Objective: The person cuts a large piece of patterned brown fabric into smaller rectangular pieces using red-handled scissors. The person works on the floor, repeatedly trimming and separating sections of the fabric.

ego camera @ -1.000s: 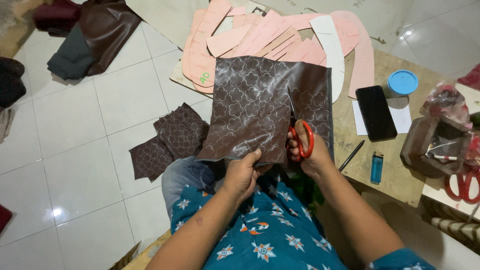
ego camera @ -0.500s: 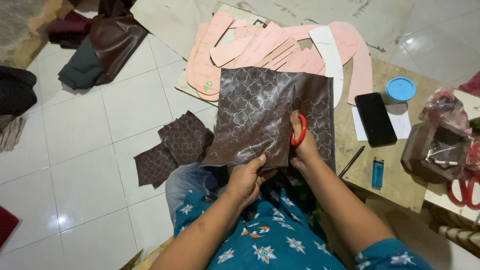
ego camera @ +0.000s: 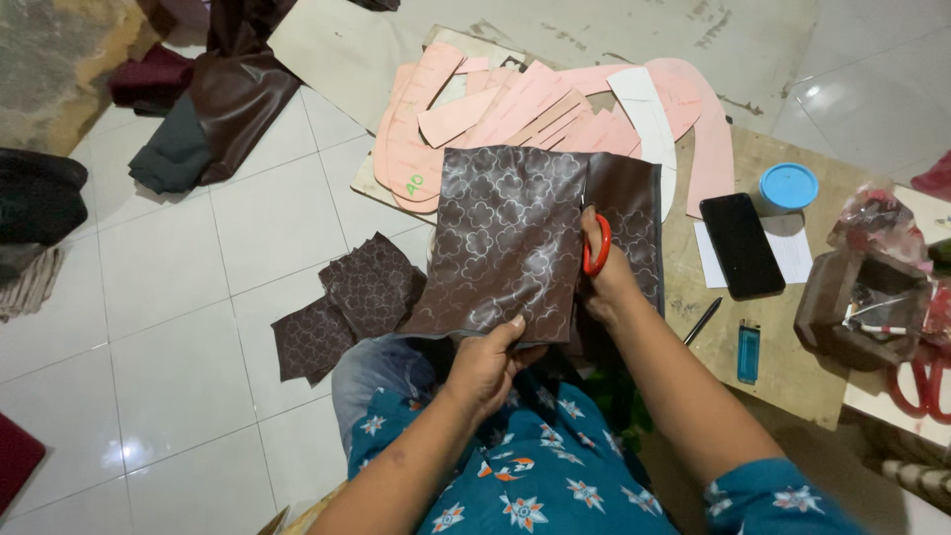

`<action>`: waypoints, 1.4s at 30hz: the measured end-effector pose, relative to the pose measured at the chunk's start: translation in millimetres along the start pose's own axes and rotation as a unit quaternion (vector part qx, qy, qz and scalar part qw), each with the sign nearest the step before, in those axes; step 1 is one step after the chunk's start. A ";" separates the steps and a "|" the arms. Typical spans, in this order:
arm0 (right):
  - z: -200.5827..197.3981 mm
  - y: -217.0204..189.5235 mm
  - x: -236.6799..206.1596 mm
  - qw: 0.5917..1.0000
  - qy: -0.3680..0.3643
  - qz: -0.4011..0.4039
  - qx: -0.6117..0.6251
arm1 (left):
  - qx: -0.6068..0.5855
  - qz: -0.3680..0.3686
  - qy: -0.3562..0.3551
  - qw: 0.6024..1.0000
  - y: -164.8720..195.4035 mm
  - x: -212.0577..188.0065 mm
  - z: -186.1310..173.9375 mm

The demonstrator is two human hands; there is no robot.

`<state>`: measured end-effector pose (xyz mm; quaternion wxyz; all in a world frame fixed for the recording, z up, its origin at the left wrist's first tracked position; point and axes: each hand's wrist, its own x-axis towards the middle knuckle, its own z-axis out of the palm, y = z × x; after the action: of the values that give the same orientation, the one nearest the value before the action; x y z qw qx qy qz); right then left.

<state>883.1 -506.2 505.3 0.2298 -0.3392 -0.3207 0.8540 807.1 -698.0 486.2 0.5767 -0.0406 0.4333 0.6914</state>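
Observation:
A sheet of brown patterned faux leather (ego camera: 510, 233) is held up over my lap. My left hand (ego camera: 487, 365) pinches its near edge from below. My right hand (ego camera: 606, 277) is closed on red-handled scissors (ego camera: 595, 248), whose blades sit in a cut running up the sheet's right part. To the right of the cut a narrower strip of the same material (ego camera: 634, 223) hangs. Cut brown pieces (ego camera: 349, 307) lie on the white tile floor at my left knee.
Pink paper patterns (ego camera: 535, 109) are piled on a board beyond the sheet. On the low wooden table (ego camera: 783, 367) at right lie a black phone (ego camera: 741, 245), a blue lid (ego camera: 789, 185), a pen (ego camera: 702, 320), a blue lighter (ego camera: 749, 353) and a brown box (ego camera: 860, 307). Dark fabric (ego camera: 213, 99) lies far left.
The scissors have travelled up the sheet away from me, lengthening the cut. My left hand keeps its hold on the near edge.

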 end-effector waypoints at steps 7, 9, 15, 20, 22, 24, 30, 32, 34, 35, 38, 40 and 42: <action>-15.2 16.0 9.8 0.991 0.100 -0.035 -0.082 | 0.005 0.013 -0.001 1.000 -2.9 1.9 -4.0; -22.3 18.2 14.5 0.987 0.096 -0.061 -0.113 | 0.019 0.010 0.001 1.000 -1.4 0.8 -5.4; -24.8 -14.4 30.5 0.995 0.072 -0.030 -0.063 | 0.067 -0.007 -0.011 0.998 3.9 -1.7 -3.8; -23.5 -23.5 31.0 0.991 0.066 -0.049 -0.110 | 0.077 -0.004 0.018 0.997 4.4 3.6 -4.5; -26.7 -17.4 31.9 0.986 0.074 -0.069 -0.132 | 0.074 -0.006 0.027 0.997 2.5 7.2 -7.6; -29.6 -12.8 36.7 0.986 0.074 -0.087 -0.118 | 0.080 -0.006 0.032 0.996 -2.2 11.5 -12.0; -32.3 -5.7 38.7 0.979 0.103 -0.090 -0.150 | 0.280 0.047 0.125 0.951 -19.7 34.7 -31.3; -30.2 -3.6 36.2 0.976 0.094 -0.108 -0.163 | 0.533 0.133 0.120 0.827 -15.1 43.6 -39.6; -26.4 -1.2 30.8 0.971 0.088 -0.127 -0.185 | 0.804 0.222 0.040 0.550 -6.9 46.5 -41.9; -25.9 -0.2 27.0 0.966 0.089 -0.136 -0.201 | 0.763 0.260 0.056 0.590 -4.9 47.2 -43.7; -27.5 0.7 19.5 0.962 0.067 -0.159 -0.211 | 0.654 0.347 0.078 0.668 8.6 44.9 -34.4; -28.2 0.1 20.1 0.961 0.058 -0.168 -0.214 | 0.622 0.393 0.076 0.673 29.6 48.4 -24.2; -29.2 1.0 21.3 0.957 0.067 -0.165 -0.227 | 0.646 0.308 0.135 0.685 57.1 57.2 -16.9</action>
<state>890.0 -482.5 478.8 0.3055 -0.3812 -0.5419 0.6839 733.1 -663.0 475.4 0.1494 0.3848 0.8341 0.3659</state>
